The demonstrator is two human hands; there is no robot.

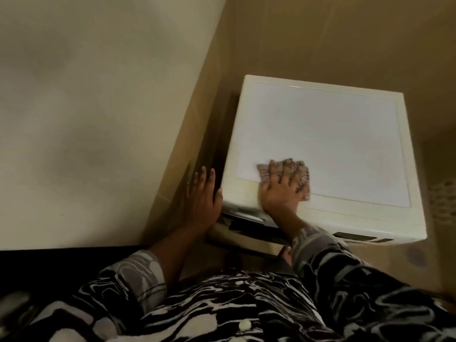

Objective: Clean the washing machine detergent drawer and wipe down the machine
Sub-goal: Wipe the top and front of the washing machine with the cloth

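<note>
Cloth [263, 172], checked, lies flat on top of the washing machine [333, 144], near its front-left corner, just inside the raised border of the lid panel. Right hand [278, 191] is spread over the cloth, fingers splayed and fairly straight, pressing down rather than bunching the fabric; edges of the cloth show on both sides of the fingers. Left hand [202, 193] lies flat against the machine's left side, in the narrow gap beside the wall [98, 119], fingers straight and together, gripping nothing; it reads as a brace. Judgement: the wipe-down of the top is in progress and looks early, since the cloth sits in the near corner and most of the panel lies beyond it. No streaks or wet marks can be made out, so wiped and unwiped areas cannot be told apart. Dark band [246, 219] under the front-left edge, where the detergent drawer would sit, is blurred; it may be the drawer pulled out or only its slot, cannot tell, and whether it has been cleaned cannot be judged. Front face and right side are mostly out of view; only a strip of control panel [352, 236] shows, so those probably remain to do.
</note>
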